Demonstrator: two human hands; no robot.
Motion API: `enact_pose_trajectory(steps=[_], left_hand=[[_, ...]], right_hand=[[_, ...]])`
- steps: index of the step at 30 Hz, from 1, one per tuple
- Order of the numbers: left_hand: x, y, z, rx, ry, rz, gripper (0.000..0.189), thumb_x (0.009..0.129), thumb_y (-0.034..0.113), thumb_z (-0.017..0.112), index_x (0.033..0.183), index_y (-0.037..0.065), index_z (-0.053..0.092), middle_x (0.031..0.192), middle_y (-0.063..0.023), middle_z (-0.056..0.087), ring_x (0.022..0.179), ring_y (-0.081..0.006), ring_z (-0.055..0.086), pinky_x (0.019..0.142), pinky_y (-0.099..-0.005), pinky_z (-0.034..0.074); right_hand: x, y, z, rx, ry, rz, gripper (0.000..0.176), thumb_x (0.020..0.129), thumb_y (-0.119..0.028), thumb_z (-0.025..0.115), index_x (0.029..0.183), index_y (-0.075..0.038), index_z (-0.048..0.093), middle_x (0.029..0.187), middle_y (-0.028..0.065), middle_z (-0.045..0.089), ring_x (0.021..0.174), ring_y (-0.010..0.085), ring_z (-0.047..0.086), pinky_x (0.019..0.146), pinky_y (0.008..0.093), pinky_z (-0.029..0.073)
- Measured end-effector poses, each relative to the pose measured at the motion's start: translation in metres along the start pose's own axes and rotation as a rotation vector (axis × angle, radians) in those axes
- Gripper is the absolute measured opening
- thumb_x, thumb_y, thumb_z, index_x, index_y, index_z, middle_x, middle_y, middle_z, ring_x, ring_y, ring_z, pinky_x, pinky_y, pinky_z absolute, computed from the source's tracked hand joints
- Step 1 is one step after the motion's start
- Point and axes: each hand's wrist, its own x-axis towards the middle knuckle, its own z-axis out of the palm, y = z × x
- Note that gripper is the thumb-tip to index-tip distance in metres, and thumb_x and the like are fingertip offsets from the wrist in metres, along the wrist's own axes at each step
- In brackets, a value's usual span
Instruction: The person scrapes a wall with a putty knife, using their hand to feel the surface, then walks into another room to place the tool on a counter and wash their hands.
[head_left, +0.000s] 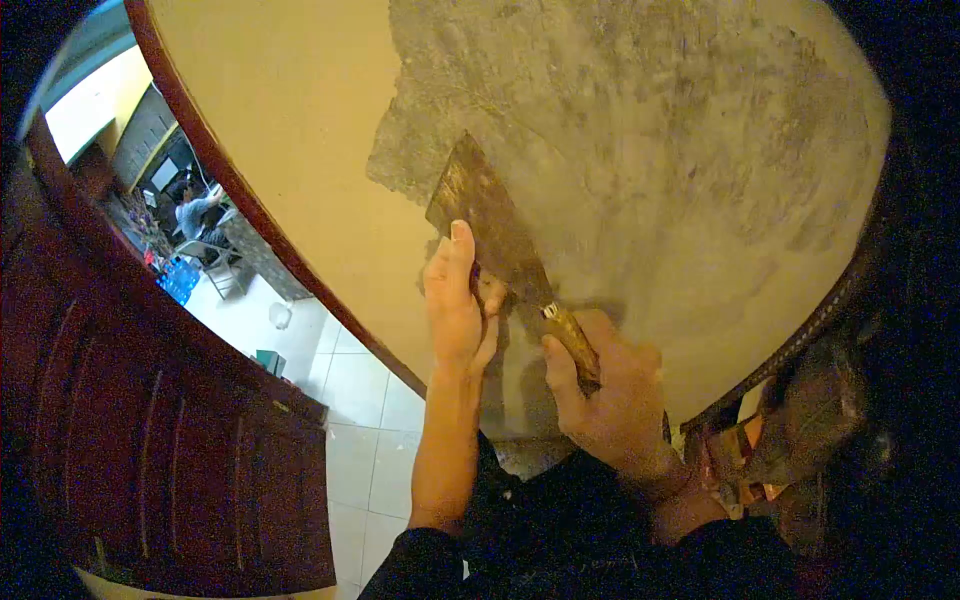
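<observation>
A cleaver [492, 212] with a broad, stained blade and a wooden handle lies slanted against the wall [700, 160], its tip pointing up and left. My right hand [612, 392] is wrapped round the handle. My left hand [462, 300] grips the blade's left edge, thumb up along the metal and fingers partly hidden behind it. Around the blade the wall surface is rough grey, and a ragged border separates it from smooth yellow paint [290, 120] on the left. The blade tip is close to that border.
A dark red door frame [240, 190] edges the wall on the left, beside an open dark red door [180, 440]. Through the doorway, a person [195, 212] sits on a chair above a pale tiled floor [360, 400]. Cluttered items [745, 450] stand at lower right.
</observation>
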Motion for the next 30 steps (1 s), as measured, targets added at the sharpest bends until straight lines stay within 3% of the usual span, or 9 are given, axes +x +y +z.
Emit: enact_pose_trajectory(steps=[6, 10, 13, 14, 17, 22, 27, 29, 30], left_hand=[[0.013, -0.011, -0.012, -0.177, -0.096, 0.042, 0.033, 0.098, 0.046, 0.053, 0.084, 0.017, 0.058, 0.055, 0.0057, 0.048, 0.039, -0.0054, 0.036, 0.035, -0.0232, 0.024], [-0.002, -0.004, 0.002, -0.162, -0.027, 0.005, 0.028, 0.099, 0.041, 0.054, 0.088, 0.017, 0.06, 0.054, 0.0063, 0.046, 0.041, -0.0055, 0.036, 0.037, -0.0225, 0.027], [0.007, -0.003, -0.009, -0.15, 0.094, -0.022, 0.027, 0.099, 0.041, 0.053, 0.089, 0.017, 0.06, 0.055, 0.0059, 0.047, 0.04, -0.0055, 0.036, 0.038, -0.0224, 0.028], [0.016, -0.002, -0.01, -0.21, 0.047, 0.077, 0.03, 0.099, 0.043, 0.053, 0.087, 0.016, 0.06, 0.056, 0.0053, 0.047, 0.04, -0.0055, 0.035, 0.036, -0.0223, 0.027], [0.008, 0.003, -0.009, -0.28, -0.053, 0.014, 0.027, 0.101, 0.034, 0.052, 0.084, 0.014, 0.056, 0.065, 0.0051, 0.048, 0.047, -0.0039, 0.032, 0.043, -0.0215, 0.025], [0.002, -0.002, -0.001, -0.166, 0.062, -0.02, 0.028, 0.101, 0.033, 0.052, 0.083, 0.013, 0.056, 0.065, 0.0052, 0.05, 0.047, -0.0037, 0.034, 0.042, -0.0219, 0.025], [0.013, 0.006, -0.01, -0.246, -0.03, 0.056, 0.028, 0.1, 0.036, 0.055, 0.082, 0.015, 0.055, 0.066, 0.0052, 0.05, 0.047, -0.004, 0.034, 0.041, -0.0207, 0.024], [0.006, 0.003, -0.011, -0.163, 0.022, -0.034, 0.03, 0.096, 0.043, 0.058, 0.096, 0.014, 0.062, 0.068, 0.0052, 0.056, 0.042, -0.0047, 0.039, 0.037, -0.0203, 0.03], [0.0, 0.007, 0.004, -0.144, 0.119, -0.003, 0.029, 0.099, 0.036, 0.056, 0.079, 0.015, 0.053, 0.065, 0.0056, 0.046, 0.046, -0.0041, 0.033, 0.04, -0.0213, 0.022]], right_hand=[[0.004, -0.001, 0.001, -0.026, -0.022, -0.045, 0.015, 0.089, -0.019, 0.063, 0.094, -0.007, 0.058, 0.066, 0.0143, 0.062, 0.055, 0.0363, 0.061, 0.052, 0.043, 0.047], [0.0, -0.004, -0.006, -0.041, -0.026, -0.072, 0.016, 0.089, -0.02, 0.063, 0.096, -0.007, 0.058, 0.063, 0.0149, 0.06, 0.053, 0.0378, 0.059, 0.05, 0.0459, 0.045], [0.006, -0.002, 0.008, -0.023, 0.022, -0.092, 0.016, 0.089, -0.02, 0.063, 0.096, -0.007, 0.058, 0.063, 0.0157, 0.059, 0.052, 0.0383, 0.059, 0.049, 0.046, 0.045], [0.008, -0.002, 0.011, -0.025, 0.026, -0.089, 0.016, 0.089, -0.02, 0.063, 0.096, -0.007, 0.058, 0.063, 0.0157, 0.059, 0.052, 0.0383, 0.059, 0.049, 0.046, 0.045], [0.007, -0.002, 0.009, 0.011, -0.01, -0.076, 0.016, 0.088, -0.02, 0.064, 0.096, -0.007, 0.058, 0.062, 0.016, 0.059, 0.051, 0.0379, 0.058, 0.048, 0.0451, 0.045], [0.004, 0.004, 0.005, 0.052, 0.031, -0.088, 0.015, 0.087, -0.017, 0.066, 0.093, -0.006, 0.058, 0.057, 0.015, 0.056, 0.049, 0.0357, 0.058, 0.046, 0.0429, 0.044], [0.014, 0.002, 0.013, 0.027, 0.061, -0.122, 0.013, 0.086, -0.016, 0.066, 0.094, -0.007, 0.06, 0.057, 0.0143, 0.056, 0.049, 0.0347, 0.059, 0.046, 0.0418, 0.044], [0.01, 0.001, 0.009, 0.003, 0.019, -0.119, 0.013, 0.086, -0.015, 0.066, 0.095, -0.007, 0.06, 0.057, 0.0139, 0.056, 0.049, 0.0344, 0.059, 0.046, 0.0417, 0.044], [0.007, 0.0, 0.003, 0.051, 0.043, -0.109, 0.013, 0.086, -0.015, 0.067, 0.094, -0.008, 0.06, 0.057, 0.0139, 0.056, 0.048, 0.0343, 0.059, 0.045, 0.0419, 0.043]])
